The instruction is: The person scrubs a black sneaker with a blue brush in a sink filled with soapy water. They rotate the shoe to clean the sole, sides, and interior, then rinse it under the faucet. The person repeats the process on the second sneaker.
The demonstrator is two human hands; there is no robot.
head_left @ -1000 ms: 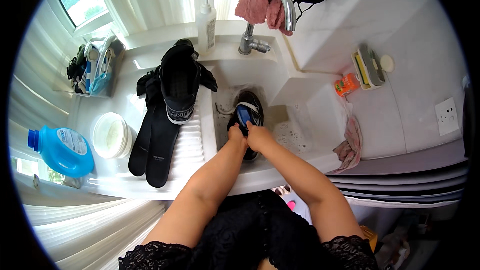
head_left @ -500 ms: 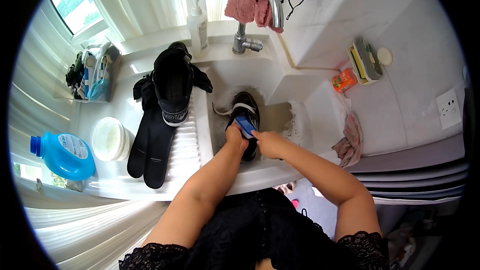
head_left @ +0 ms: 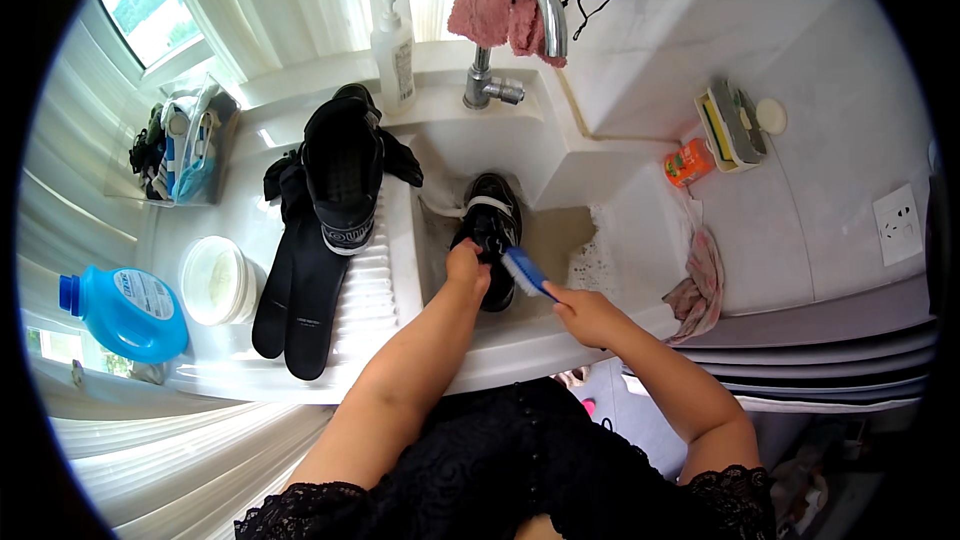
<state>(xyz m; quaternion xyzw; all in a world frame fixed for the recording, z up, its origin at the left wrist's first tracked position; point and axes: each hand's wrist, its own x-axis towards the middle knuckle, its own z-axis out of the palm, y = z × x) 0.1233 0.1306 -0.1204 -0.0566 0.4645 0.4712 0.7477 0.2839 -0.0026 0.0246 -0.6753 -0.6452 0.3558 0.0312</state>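
— Black lace-up shoe [head_left: 487, 230], where is it?
— In the white sink basin [head_left: 560, 175]; your left hand [head_left: 467, 271] grips its heel end.
— And your right hand [head_left: 585, 312]?
— Closed on a blue scrubbing brush [head_left: 525, 271], just beside the shoe.
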